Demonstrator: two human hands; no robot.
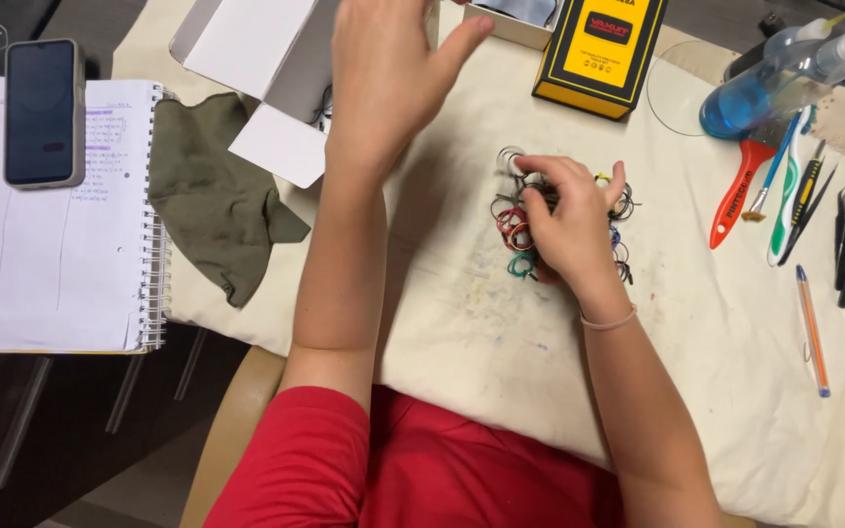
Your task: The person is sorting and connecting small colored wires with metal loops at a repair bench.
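R hand (pixel 564 220) fingers on coloured wire bundle (pixel 515 230); L hand (pixel 388 68) open near white box (pixel 256 54).

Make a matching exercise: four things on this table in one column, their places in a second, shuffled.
1. phone
2. wire coils
3. yellow box
4. orange pen

a. under the right hand
b. far right, near the table's edge
c. on the notebook
d. top of the view, right of the left hand

Pairs: 1-c, 2-a, 3-d, 4-b
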